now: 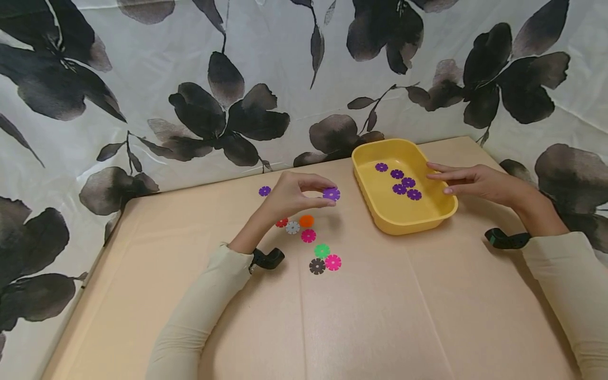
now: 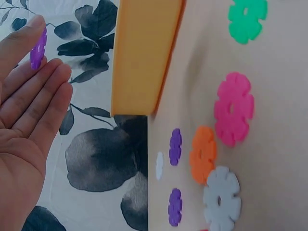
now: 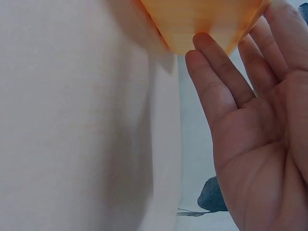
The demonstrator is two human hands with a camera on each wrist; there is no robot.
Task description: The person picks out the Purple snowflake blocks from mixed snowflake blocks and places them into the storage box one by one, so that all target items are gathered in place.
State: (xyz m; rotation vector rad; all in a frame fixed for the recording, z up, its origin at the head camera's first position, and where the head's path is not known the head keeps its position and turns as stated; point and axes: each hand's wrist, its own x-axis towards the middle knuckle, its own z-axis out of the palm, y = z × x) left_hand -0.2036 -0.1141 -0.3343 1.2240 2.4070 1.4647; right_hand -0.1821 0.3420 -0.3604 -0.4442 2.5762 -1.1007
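Observation:
My left hand [image 1: 296, 198] pinches a purple notched flower disc [image 1: 331, 194] between thumb and fingertips, above the table and left of the yellow tray [image 1: 404, 228]. In the left wrist view the held purple disc [image 2: 38, 49] appears edge-on beside the thumb, the other fingers extended. My right hand [image 1: 484, 182] rests at the tray's right rim with fairly straight fingers. In the right wrist view its fingertips [image 3: 202, 41] touch the tray's outer wall [image 3: 202, 17]. Several purple discs [image 1: 399, 188] lie inside the tray.
Left of the tray on the table lie a purple disc [image 1: 264, 191], an orange one [image 1: 306, 221], a grey one [image 1: 292, 227], a green one [image 1: 322, 250], a black one [image 1: 317, 266], plus red and pink discs. A floral cloth [image 1: 294, 68] hangs behind the table.

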